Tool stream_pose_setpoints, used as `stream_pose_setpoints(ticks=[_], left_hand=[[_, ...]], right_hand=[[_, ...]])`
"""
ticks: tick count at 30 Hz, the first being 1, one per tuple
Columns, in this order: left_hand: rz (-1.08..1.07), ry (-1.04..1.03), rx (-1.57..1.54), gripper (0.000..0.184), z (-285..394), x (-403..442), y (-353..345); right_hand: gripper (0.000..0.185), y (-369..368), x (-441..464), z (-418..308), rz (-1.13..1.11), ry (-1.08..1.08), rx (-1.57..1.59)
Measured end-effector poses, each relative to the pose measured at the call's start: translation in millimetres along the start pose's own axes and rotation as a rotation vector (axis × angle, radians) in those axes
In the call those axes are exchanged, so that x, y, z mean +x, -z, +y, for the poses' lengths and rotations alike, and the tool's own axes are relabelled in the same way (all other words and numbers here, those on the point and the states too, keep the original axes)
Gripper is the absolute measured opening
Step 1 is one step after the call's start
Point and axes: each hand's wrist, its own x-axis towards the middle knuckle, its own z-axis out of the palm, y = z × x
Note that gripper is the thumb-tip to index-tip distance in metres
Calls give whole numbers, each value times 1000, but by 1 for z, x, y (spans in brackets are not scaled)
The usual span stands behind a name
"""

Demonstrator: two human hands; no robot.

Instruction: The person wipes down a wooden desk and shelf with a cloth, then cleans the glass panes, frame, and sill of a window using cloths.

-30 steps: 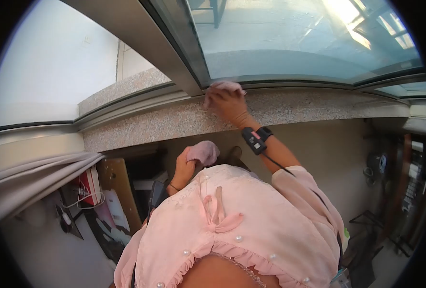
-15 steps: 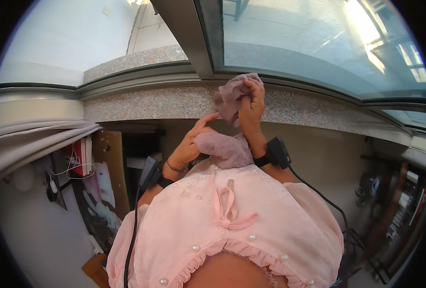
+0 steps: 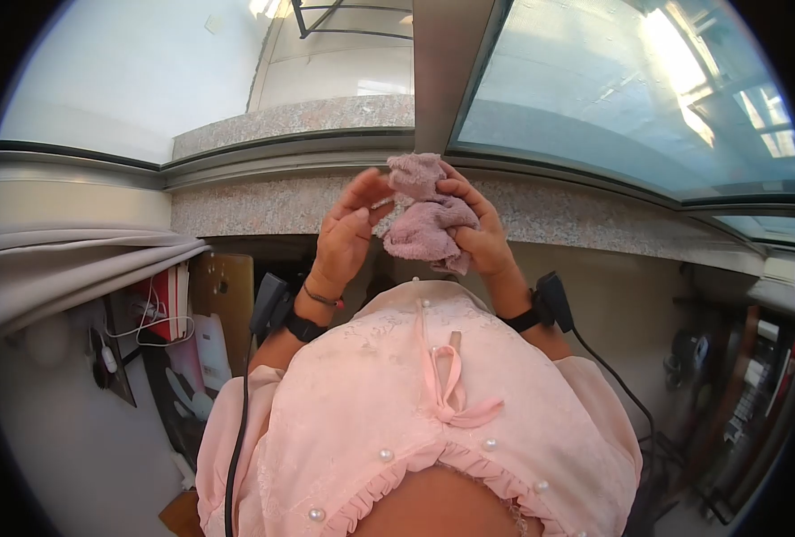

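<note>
A crumpled mauve cloth (image 3: 429, 228) is bunched up in front of my chest, just over the near edge of the speckled stone sill. My right hand (image 3: 480, 224) grips it from the right side, with fingers and thumb pressed into the folds. To the left of the cloth is my left hand (image 3: 353, 224), its fingers apart and slightly blurred. Those fingertips come close to the cloth's upper left part; whether they touch it I cannot tell.
Beyond the granite sill (image 3: 272, 208) stands a sliding window with a metal frame post (image 3: 433, 80) and a glass pane (image 3: 585, 116). A grey curtain (image 3: 75, 268) hangs at left, near a red box (image 3: 172, 304) with a white cable. Black cables run from both wrist straps.
The cloth has been gathered into a smaller bundle, its hanging lower part lifted off my lap. My left hand has moved up and left, away from it. The view has shifted sideways.
</note>
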Motion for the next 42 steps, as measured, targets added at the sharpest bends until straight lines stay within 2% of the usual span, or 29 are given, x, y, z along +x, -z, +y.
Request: stream_pose_setpoints(ticks=[2,4,5,6,8,10,11,12,14,15,17,18,19,20,21,22,23,24,25,27,29,31,32,33,36,37,39,41,42], left_hand=[[237,-62,26,41,-10,6,-8],[165,298,265,36,-10,4,0],[199,179,133,35,-11,6,-5],[184,104,443,32,-7,9,3],[175,-200,457,24,5,18,-8],[138,-246,28,23,26,33,34],[143,-335,67,23,66,42,16],[388,-526,75,17,94,48,6],[331,-709,303,16,163,65,-3],[75,-692,448,21,208,79,37],[-139,-1034,984,41,267,121,-11],[-43,-1272,1281,46,289,146,-26],[133,-1532,1542,51,311,171,-42],[627,-1961,1911,59,318,184,-81],[474,-1870,1965,66,322,184,-82],[229,-1975,1866,67,294,179,-80],[251,-1817,1978,68,269,176,-69],[154,-1654,1841,65,229,173,-56],[99,-1719,2215,61,189,168,-35],[-253,-1747,2573,64,156,164,9],[-344,-1835,2507,69,180,169,4],[-147,-1682,2599,71,232,170,-36],[-82,-1838,2455,67,266,170,-68],[112,-1766,2326,60,297,167,-110],[205,-2509,1502,33,446,245,-182],[-139,-2120,1398,42,450,228,-204],[-291,-2236,1361,40,420,224,-235],[89,-1818,1927,26,360,208,-212],[-33,-2129,2102,26,334,212,-202]], right_hand=[[62,-16,5,-3,-45,-15,17],[63,-25,9,-3,-113,-25,42],[64,-25,11,-4,-179,33,-51],[66,-28,16,-4,-253,103,-148],[69,-46,17,-17,-138,123,15],[67,-39,22,-36,-195,222,-210],[66,-38,21,-42,-186,258,-56],[65,-35,22,-47,-195,325,29],[62,-16,27,-59,-242,394,58],[59,-9,32,-66,-187,535,-42],[56,1,42,-81,-137,697,-145],[52,4,45,-88,31,835,-378],[49,7,49,-95,208,966,-609],[49,14,52,-98,204,990,-607],[46,23,53,-100,276,1072,-705],[44,27,57,-101,352,1148,-798],[42,22,59,-103,482,1117,-745],[42,24,61,-103,482,1125,-737],[40,27,63,-104,488,1109,-760],[33,26,61,-105,508,1078,-795],[29,26,63,-106,536,1084,-848],[33,26,66,-105,534,1134,-857],[33,23,66,-104,538,1129,-815],[33,23,65,-104,540,1140,-808],[31,25,63,-104,577,1122,-785],[30,29,61,-104,573,1123,-863],[27,34,64,-104,565,1161,-930],[25,50,68,-93,542,1131,-864],[25,64,69,-87,539,1101,-846]])
